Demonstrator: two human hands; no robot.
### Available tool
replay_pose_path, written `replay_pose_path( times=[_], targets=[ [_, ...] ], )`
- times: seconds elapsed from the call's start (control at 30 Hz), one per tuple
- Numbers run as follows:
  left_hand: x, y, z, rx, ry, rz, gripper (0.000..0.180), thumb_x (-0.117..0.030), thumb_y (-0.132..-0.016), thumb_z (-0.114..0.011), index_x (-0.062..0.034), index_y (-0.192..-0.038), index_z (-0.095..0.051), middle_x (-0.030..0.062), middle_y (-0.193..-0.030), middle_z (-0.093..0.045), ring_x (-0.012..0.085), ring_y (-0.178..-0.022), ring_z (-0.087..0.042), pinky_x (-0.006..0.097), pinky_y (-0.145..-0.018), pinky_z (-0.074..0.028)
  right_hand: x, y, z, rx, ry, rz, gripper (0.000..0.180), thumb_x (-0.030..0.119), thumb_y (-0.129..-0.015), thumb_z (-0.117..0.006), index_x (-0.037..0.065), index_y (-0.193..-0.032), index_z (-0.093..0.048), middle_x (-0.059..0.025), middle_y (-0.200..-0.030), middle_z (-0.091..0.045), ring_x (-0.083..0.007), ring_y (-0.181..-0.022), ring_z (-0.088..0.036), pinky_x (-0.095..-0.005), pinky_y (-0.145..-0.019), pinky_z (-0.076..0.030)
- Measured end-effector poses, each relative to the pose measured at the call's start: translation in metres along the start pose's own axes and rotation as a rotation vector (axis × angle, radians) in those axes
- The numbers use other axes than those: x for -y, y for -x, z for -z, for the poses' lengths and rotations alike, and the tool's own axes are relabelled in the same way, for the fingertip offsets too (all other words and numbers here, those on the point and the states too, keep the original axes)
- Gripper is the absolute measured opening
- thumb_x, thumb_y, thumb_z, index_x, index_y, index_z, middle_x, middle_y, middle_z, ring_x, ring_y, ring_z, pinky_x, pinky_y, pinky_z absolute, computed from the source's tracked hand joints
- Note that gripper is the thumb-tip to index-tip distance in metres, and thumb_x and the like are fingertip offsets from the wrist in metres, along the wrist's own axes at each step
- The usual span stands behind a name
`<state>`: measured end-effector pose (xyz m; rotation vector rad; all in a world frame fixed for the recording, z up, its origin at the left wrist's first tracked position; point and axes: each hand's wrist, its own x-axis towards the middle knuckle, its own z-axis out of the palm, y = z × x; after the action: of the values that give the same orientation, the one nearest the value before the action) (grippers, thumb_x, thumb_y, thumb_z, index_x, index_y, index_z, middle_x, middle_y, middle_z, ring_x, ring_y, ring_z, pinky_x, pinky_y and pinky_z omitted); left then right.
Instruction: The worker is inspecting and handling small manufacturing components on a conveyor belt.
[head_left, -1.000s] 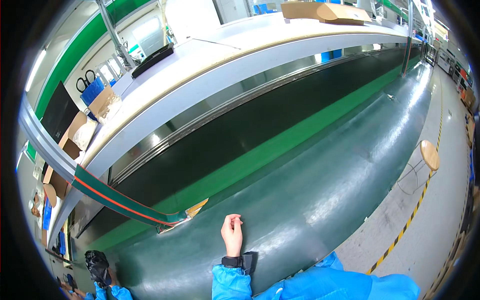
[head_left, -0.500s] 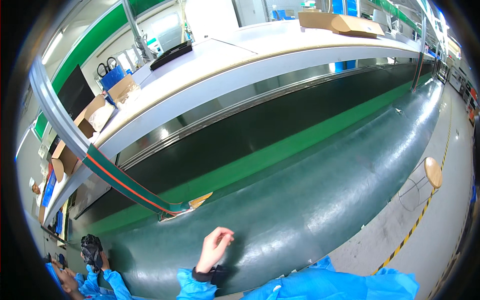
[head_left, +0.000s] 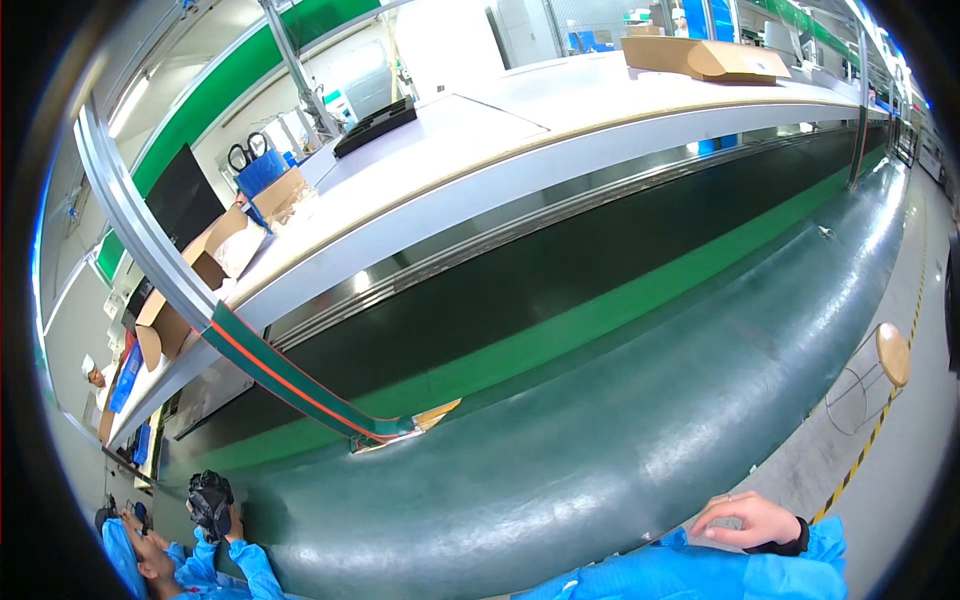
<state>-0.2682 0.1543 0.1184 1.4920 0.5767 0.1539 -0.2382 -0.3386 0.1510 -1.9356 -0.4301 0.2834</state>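
Gone from view was my L hand, which ½ sec earlier hung above the dk green surface [head_left: 600, 450]; my R hand [head_left: 748, 520] had come in at lower R. Its fingers were loosely bent, thumb a bit apart, w/ nothing visible in the grip; L grip, couldn't tell. That surface, nearest thing to me, ran from lower L to upper R, its near edge just by my R hand; couldn't tell if they touched. Had a ring [head_left: 729, 497] on one finger. At far L, a co-worker's hands [head_left: 236, 522] held a blk bundle [head_left: 210, 503]. Green strap [head_left: 290, 385] w/ orange stripe sloped down from a metal post [head_left: 138, 220]; wooden-topped stool [head_left: 893, 355] stood on the R.
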Motion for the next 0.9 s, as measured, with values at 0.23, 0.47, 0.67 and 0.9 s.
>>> replay_pose_path(
  times=[0.23,0.47,0.67,0.9],
  targets=[
    [-0.012,-0.032,-0.039,0.398,-0.339,-0.016,0.016,-0.019,-0.093,-0.06,-0.0052,-0.102,-0.059,0.0,-0.091,-0.058,0.0074,-0.083,-0.052,0.022,-0.074,-0.044,0.071,-0.124,-0.05,0.54,-0.136,0.924,0.027,0.012,-0.092,-0.05,0.0,-0.116,-0.055,-0.0148,-0.111,-0.056,-0.0308,-0.104,-0.054,-0.0388,-0.091,-0.044],
    [-0.017,-0.056,-0.09,0.516,-0.35,-0.332,0.007,-0.007,-0.089,-0.054,-0.0004,-0.089,-0.056,0.0026,-0.078,-0.057,0.0081,-0.074,-0.053,0.022,-0.067,-0.042,0.09,-0.156,-0.106,0.593,-0.289,1.095,0.02,0.014,-0.092,-0.052,0.0,-0.103,-0.061,-0.0126,-0.097,-0.06,-0.0257,-0.101,-0.055,-0.0391,-0.091,-0.043],
    [-0.027,-0.049,-0.106,0.581,-0.388,-0.304,0.008,-0.008,-0.086,-0.054,0.0001,-0.088,-0.054,0.0016,-0.079,-0.056,0.0063,-0.077,-0.05,0.022,-0.069,-0.041,0.079,-0.155,-0.111,0.52,-0.323,1.052,0.019,0.014,-0.092,-0.052,0.0,-0.102,-0.061,-0.0125,-0.096,-0.06,-0.0254,-0.101,-0.056,-0.0389,-0.091,-0.044],
    [-0.023,-0.051,-0.091,0.547,-0.405,-0.281,0.008,-0.007,-0.087,-0.053,0.0001,-0.09,-0.054,0.0021,-0.081,-0.056,0.0071,-0.079,-0.05,0.022,-0.07,-0.041,0.082,-0.172,-0.128,0.556,-0.344,1.051,0.018,0.014,-0.092,-0.052,0.0,-0.1,-0.061,-0.0123,-0.096,-0.061,-0.0249,-0.1,-0.056,-0.0387,-0.091,-0.044]
  ],
)
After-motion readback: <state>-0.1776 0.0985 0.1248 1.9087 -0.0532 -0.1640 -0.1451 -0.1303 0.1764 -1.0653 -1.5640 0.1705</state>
